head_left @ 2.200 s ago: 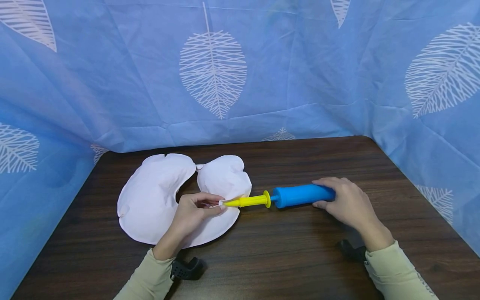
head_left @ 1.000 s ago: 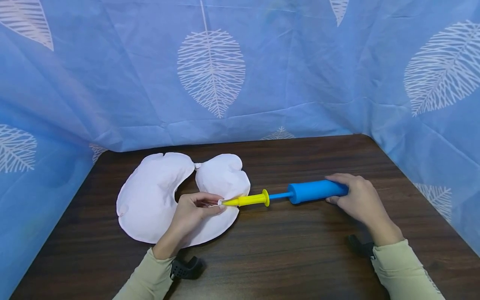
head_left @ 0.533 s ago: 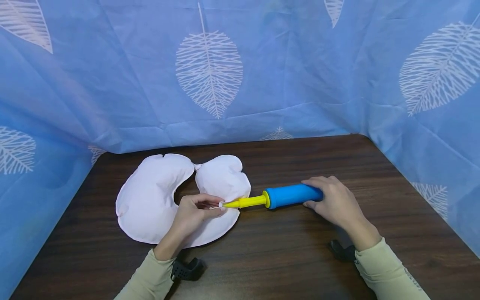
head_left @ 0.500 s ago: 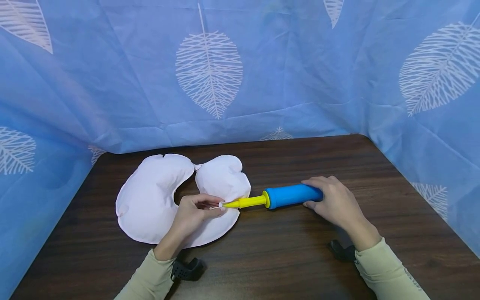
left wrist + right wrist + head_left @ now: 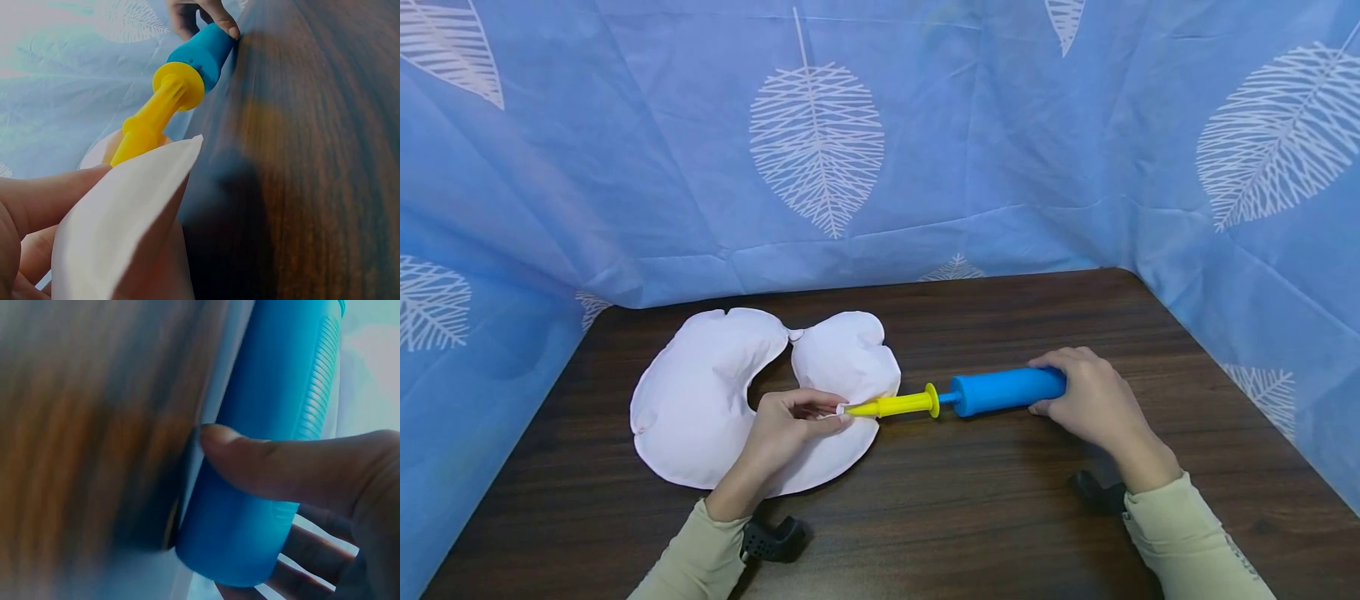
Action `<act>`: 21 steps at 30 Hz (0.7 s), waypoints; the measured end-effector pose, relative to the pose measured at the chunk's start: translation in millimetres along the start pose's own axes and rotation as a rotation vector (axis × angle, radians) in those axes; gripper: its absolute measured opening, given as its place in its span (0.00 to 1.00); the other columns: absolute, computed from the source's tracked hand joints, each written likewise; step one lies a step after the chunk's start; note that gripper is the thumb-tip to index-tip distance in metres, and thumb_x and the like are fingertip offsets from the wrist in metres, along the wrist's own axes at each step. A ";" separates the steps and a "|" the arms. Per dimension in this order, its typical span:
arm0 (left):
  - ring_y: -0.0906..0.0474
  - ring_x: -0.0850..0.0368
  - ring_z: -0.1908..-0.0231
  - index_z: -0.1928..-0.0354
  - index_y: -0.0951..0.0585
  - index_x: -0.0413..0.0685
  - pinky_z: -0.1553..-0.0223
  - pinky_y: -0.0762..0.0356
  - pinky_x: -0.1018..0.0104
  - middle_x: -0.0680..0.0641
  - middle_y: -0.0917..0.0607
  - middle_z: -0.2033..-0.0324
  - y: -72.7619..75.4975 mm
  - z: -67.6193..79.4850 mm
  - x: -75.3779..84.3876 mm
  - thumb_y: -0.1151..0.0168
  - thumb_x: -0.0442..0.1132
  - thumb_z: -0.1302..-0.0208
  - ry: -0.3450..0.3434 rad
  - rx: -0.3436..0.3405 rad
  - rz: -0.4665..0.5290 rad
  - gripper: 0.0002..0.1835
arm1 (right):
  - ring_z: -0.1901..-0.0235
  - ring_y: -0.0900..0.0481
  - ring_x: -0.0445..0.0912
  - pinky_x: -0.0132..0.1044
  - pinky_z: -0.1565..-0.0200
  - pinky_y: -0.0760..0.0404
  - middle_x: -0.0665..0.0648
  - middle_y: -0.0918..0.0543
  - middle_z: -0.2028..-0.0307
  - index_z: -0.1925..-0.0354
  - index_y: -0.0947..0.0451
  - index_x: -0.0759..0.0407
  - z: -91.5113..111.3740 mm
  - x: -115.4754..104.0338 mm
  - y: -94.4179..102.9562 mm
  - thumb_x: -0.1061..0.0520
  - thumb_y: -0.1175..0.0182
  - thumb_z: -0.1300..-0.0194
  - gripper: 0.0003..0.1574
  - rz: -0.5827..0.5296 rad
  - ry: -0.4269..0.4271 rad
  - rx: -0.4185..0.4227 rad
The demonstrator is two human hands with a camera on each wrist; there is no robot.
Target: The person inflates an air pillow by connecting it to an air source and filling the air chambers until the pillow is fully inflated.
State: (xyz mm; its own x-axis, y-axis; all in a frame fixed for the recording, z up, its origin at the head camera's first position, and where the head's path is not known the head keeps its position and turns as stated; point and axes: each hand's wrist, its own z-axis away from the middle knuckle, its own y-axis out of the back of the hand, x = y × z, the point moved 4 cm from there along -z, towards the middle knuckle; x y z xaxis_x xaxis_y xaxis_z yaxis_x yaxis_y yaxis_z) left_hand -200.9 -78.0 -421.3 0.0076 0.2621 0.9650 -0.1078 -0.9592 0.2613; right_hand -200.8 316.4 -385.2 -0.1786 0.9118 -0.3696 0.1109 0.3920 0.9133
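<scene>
A blue cloth (image 5: 1000,125) with white leaf prints (image 5: 817,150) hangs behind and beside a dark wood-grain table (image 5: 970,517).

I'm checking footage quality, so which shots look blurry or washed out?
Head view: blue pump barrel reasonably sharp; left wrist view: curtain washed out at upper left, dark shadow on the tabletop; right wrist view: tabletop blurred, pale glare at upper right.

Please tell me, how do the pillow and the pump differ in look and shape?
The pillow is pale, but the pump is blue and yellow. The pillow is curved and looks soft; the pump is straight and looks hard. Both are held: the pillow by the left hand, the pump by the right hand.
</scene>
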 end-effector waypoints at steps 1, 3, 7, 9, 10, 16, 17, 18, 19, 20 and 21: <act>0.15 0.59 0.64 0.56 0.06 0.41 0.60 0.20 0.73 0.46 0.07 0.66 0.3 0.0 -0.1 0.19 0.32 0.42 0.002 -0.001 0.001 0.11 | 0.35 0.25 0.72 0.75 0.40 0.25 0.72 0.17 0.37 0.39 0.14 0.62 0.1 4.3 1.7 0.59 0.18 0.44 0.34 0.004 -0.010 -0.002; 0.15 0.59 0.64 0.56 0.06 0.41 0.60 0.20 0.73 0.46 0.07 0.66 0.6 -0.1 -0.3 0.19 0.33 0.42 0.006 -0.004 0.003 0.12 | 0.36 0.26 0.74 0.76 0.41 0.26 0.74 0.19 0.37 0.40 0.15 0.63 0.6 13.8 5.5 0.60 0.19 0.45 0.34 0.013 -0.027 0.000; 0.15 0.59 0.64 0.56 0.06 0.41 0.60 0.20 0.73 0.47 0.07 0.66 0.7 -0.4 -0.8 0.19 0.33 0.42 0.013 -0.008 0.007 0.12 | 0.37 0.27 0.76 0.78 0.45 0.26 0.77 0.20 0.37 0.41 0.15 0.63 2.4 32.5 12.6 0.62 0.20 0.46 0.33 0.030 -0.058 0.028; 0.15 0.59 0.64 0.56 0.06 0.41 0.59 0.20 0.73 0.47 0.07 0.66 0.5 -0.5 -0.9 0.19 0.33 0.42 0.015 -0.006 0.010 0.12 | 0.38 0.28 0.76 0.79 0.46 0.26 0.78 0.21 0.38 0.41 0.15 0.63 3.7 41.3 15.8 0.62 0.21 0.46 0.33 0.041 -0.075 0.043; 0.15 0.59 0.64 0.56 0.06 0.41 0.59 0.20 0.73 0.47 0.07 0.66 0.5 -0.4 -0.9 0.19 0.33 0.42 0.016 -0.005 0.012 0.12 | 0.38 0.27 0.76 0.79 0.47 0.26 0.78 0.21 0.38 0.41 0.15 0.63 4.4 45.6 17.5 0.62 0.21 0.46 0.33 0.046 -0.084 0.050; 0.14 0.59 0.64 0.56 0.06 0.41 0.59 0.20 0.73 0.47 0.07 0.66 0.8 -0.2 -0.3 0.19 0.33 0.42 0.019 0.000 0.018 0.12 | 0.40 0.29 0.77 0.81 0.51 0.28 0.80 0.24 0.37 0.37 0.17 0.59 10.4 68.5 26.0 0.59 0.22 0.43 0.34 0.082 -0.177 0.048; 0.14 0.58 0.64 0.55 0.06 0.41 0.59 0.20 0.73 0.47 0.07 0.66 1.0 -0.3 -0.3 0.19 0.33 0.42 0.021 0.002 0.019 0.12 | 0.40 0.30 0.78 0.81 0.51 0.28 0.80 0.24 0.37 0.36 0.17 0.59 11.3 70.7 26.9 0.59 0.23 0.42 0.34 0.089 -0.191 0.049; 0.14 0.58 0.63 0.55 0.06 0.41 0.59 0.20 0.72 0.47 0.07 0.66 1.3 -0.4 -0.2 0.19 0.33 0.42 0.022 0.005 0.018 0.12 | 0.41 0.29 0.78 0.81 0.52 0.28 0.81 0.24 0.36 0.36 0.17 0.59 11.9 72.2 27.5 0.59 0.23 0.42 0.34 0.093 -0.202 0.052; 0.15 0.58 0.63 0.55 0.06 0.42 0.59 0.20 0.72 0.47 0.07 0.66 1.7 -0.4 -0.2 0.19 0.33 0.42 0.024 0.008 0.019 0.12 | 0.41 0.29 0.79 0.80 0.52 0.28 0.81 0.24 0.37 0.36 0.17 0.59 12.2 72.8 27.7 0.59 0.24 0.41 0.33 0.095 -0.209 0.057; 0.15 0.58 0.63 0.55 0.06 0.42 0.59 0.20 0.72 0.47 0.07 0.66 2.1 -0.5 -0.4 0.19 0.33 0.42 0.027 0.011 0.021 0.12 | 0.41 0.29 0.79 0.80 0.53 0.28 0.81 0.24 0.37 0.36 0.16 0.58 12.2 72.5 27.7 0.60 0.25 0.41 0.33 0.095 -0.214 0.064; 0.15 0.58 0.63 0.55 0.06 0.42 0.59 0.20 0.72 0.47 0.07 0.66 2.5 -0.5 -0.7 0.19 0.33 0.42 0.030 0.015 0.025 0.12 | 0.42 0.28 0.79 0.80 0.53 0.27 0.81 0.23 0.37 0.37 0.16 0.59 11.7 71.3 27.3 0.60 0.25 0.41 0.33 0.096 -0.211 0.073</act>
State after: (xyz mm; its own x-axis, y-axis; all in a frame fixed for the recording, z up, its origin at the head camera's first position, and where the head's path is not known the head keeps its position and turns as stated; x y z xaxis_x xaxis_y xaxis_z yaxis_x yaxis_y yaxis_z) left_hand -201.7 -80.6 -421.3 -0.0249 0.2407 0.9703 -0.0931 -0.9669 0.2374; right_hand -199.1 393.5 -388.6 0.0434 0.9476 -0.3166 0.1889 0.3034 0.9340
